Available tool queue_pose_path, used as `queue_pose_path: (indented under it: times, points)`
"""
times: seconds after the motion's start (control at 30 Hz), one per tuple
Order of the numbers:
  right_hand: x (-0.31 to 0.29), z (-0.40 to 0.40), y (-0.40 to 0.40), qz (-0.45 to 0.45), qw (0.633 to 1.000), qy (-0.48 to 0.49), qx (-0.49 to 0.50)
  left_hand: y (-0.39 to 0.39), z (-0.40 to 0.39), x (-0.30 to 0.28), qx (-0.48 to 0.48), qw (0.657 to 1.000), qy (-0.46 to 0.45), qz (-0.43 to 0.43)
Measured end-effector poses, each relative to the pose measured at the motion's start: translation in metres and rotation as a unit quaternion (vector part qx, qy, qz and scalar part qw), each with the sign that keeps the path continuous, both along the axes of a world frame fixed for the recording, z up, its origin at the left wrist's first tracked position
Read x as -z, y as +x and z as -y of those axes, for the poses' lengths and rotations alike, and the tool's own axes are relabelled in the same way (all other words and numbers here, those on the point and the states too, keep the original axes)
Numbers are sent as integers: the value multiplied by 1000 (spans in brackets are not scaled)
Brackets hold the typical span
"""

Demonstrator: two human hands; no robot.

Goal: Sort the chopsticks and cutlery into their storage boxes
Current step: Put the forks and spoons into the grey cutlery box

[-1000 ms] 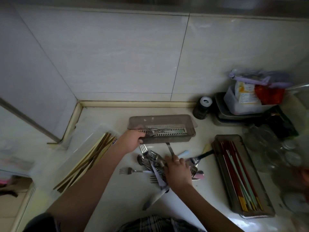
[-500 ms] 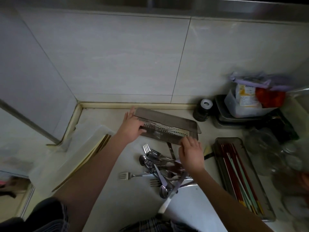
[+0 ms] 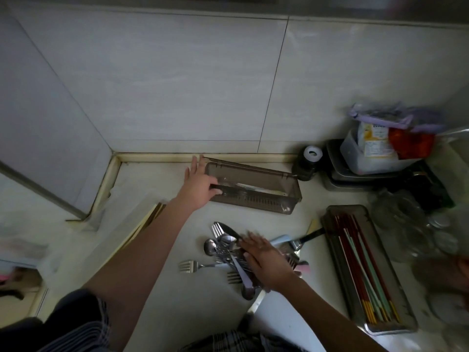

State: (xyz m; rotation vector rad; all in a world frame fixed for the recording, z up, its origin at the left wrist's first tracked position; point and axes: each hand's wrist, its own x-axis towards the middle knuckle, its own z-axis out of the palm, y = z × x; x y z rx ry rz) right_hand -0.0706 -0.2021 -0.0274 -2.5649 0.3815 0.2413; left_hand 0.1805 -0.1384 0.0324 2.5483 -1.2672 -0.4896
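Since half a second ago our right hand point(image 3: 264, 260) has left the smoky cutlery box point(image 3: 253, 189) and dropped onto the cutlery pile point(image 3: 228, 252), while the box has been pushed back toward the wall.

Our left hand point(image 3: 199, 185) holds the box's left end, thumb curled over the near rim, fingers stretched along the end wall. Our right hand lies flat on the forks and spoons, fingers spread and gripping nothing, somewhat blurred.

One fork point(image 3: 191, 266) lies just left of the pile on the table point(image 3: 157, 313). A grey tray of red and green chopsticks point(image 3: 365, 273) sits to the right; a clear box of wooden chopsticks point(image 3: 149, 219) shows behind our left forearm. Near the wall stand a dark jar point(image 3: 308, 163) and stacked containers point(image 3: 368, 158).
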Motion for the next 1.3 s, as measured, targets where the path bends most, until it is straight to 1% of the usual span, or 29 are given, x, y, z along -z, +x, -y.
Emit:
queue_pose_path:
  times: [0.03,0.1,0.17,0.2,0.23,0.33,0.37,0.43,0.47,0.5,0.57,0.6,0.63,0.67,0.7,0.77,0.8,0.83,0.87,0.9,0.93,0.97,1.0,1.03,1.13,1.2,1.23,1.3]
  points:
    - [-3,1,0,19,1000,2,-3,-1,-1,1,0,1000,-1,-2]
    - [-12,6,4,96,995,-26,24,-5,-5,5,3,1000,-3,-4]
    - [-27,16,15,209,971,-61,97,-10,-11,7,11,1000,4,-8]
    - [-35,23,23,248,958,-80,121,-13,-15,9,14,1000,8,-10]
    - [-41,29,32,263,951,-93,130,-15,-19,10,18,1000,12,-12]
    - [-54,53,55,220,959,-93,154,-21,-28,18,34,999,21,-14]
    - [-56,62,61,216,956,-88,177,-24,-30,20,43,999,25,-10]
    - [-62,80,73,237,943,-79,221,-28,-35,24,57,998,24,-2]
    - [-65,87,79,227,944,-77,225,-31,-36,26,58,998,19,-1]
    - [-68,92,85,188,956,-78,210,-32,-37,27,58,998,13,-2]
    - [-70,98,92,56,982,-88,158,-33,-38,29,57,998,10,-6]
    - [-69,98,93,0,987,-92,134,-33,-38,30,56,998,12,-11]
    - [-66,97,91,-24,988,-93,119,-33,-37,30,54,998,16,-14]
    - [-62,94,87,-13,989,-92,116,-34,-37,29,52,998,19,-15]
    - [-57,89,81,34,987,-96,126,-35,-37,29,47,999,19,-18]
    - [-50,74,62,161,964,-102,183,-39,-38,30,36,999,10,-23]
    - [-46,65,49,208,952,-114,194,-40,-39,30,31,999,4,-25]
    - [-42,55,36,224,950,-126,176,-40,-39,30,27,999,-2,-27]
    - [-37,44,24,209,960,-122,140,-40,-40,30,24,999,-7,-29]
    - [-32,35,15,164,975,-102,106,-40,-40,31,22,999,-10,-32]
    - [-25,27,8,102,988,-76,83,-40,-40,31,20,999,-12,-36]
    - [-18,23,3,38,995,-58,76,-41,-40,32,18,999,-14,-38]
    - [-11,22,1,-7,995,-52,80,-42,-41,32,16,999,-16,-39]
    - [-5,21,0,-32,994,-52,87,-44,-41,32,14,999,-17,-39]
    - [0,20,3,-58,992,-72,90,-47,-46,32,11,999,-24,-37]
    - [-2,23,6,-69,987,-115,84,-48,-50,34,14,999,-15,-36]
    - [-4,24,7,-68,985,-136,79,-49,-52,34,17,999,-1,-36]
    - [-7,28,8,-31,986,-149,61,-54,-58,32,5,999,11,-52]
